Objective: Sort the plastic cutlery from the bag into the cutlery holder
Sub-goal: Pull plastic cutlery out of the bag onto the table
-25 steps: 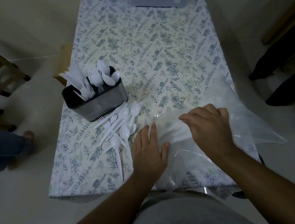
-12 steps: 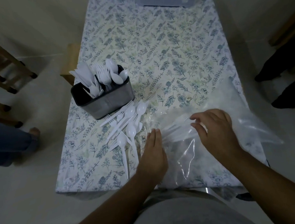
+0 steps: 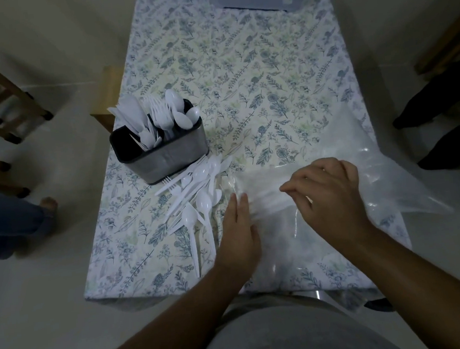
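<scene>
Head view shows me a job roughly midway. My cutlery holder [image 3: 163,155], far left on the desk [image 3: 242,75], already stands stocked with knives, forks and spoons. Loose cutlery [image 3: 195,202] lies just near of it, unsorted. My left hand [image 3: 238,237] presses flat, grip apart, on the bag [image 3: 361,168]; my right hand [image 3: 327,190] curls, pinching its plastic. More cutlery seems inside.

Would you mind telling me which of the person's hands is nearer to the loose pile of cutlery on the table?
Left. The left hand lies flat right beside the loose pile of cutlery; the right hand is farther away, on the plastic bag.
</scene>
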Demonstrator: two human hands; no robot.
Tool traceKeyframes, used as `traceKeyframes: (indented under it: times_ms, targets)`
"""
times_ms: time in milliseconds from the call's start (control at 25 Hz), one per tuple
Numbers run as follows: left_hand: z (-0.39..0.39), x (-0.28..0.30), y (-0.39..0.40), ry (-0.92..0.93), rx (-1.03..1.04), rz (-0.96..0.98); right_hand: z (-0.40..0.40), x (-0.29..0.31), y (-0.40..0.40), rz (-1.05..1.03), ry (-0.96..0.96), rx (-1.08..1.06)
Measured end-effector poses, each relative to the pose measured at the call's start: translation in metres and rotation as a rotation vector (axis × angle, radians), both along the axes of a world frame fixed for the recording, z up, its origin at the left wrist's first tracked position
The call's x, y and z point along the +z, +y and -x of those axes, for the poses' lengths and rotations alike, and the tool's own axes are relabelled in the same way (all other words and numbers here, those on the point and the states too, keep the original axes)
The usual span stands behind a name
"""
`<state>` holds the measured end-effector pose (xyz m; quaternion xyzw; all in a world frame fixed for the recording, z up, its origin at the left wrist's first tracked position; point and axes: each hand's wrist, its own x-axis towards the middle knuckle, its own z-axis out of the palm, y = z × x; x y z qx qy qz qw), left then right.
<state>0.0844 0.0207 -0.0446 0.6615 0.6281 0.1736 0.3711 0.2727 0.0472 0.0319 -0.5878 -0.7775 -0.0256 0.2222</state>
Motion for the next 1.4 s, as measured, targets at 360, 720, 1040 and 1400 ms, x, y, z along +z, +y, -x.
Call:
traceKeyframes:
  times_ms: [360, 720, 1040, 1400]
  targets:
    - [0.01, 0.02, 0.022, -0.444, 0.674, 0.378, -0.009, -0.023, 0.0, 0.318, -0.043, -0.153]
    - [0.016, 0.019, 0.024, -0.264, 0.664, 0.356, 0.014, -0.03, -0.012, 0.537, -0.022, -0.109]
    - [0.01, 0.033, 0.031, -0.488, 0.718, 0.496, 0.03, -0.032, -0.016, 0.678, -0.075, -0.12]
    - [0.012, 0.013, 0.035, -0.074, -0.045, 0.019, 0.014, -0.029, -0.006, 0.769, 0.412, -0.144]
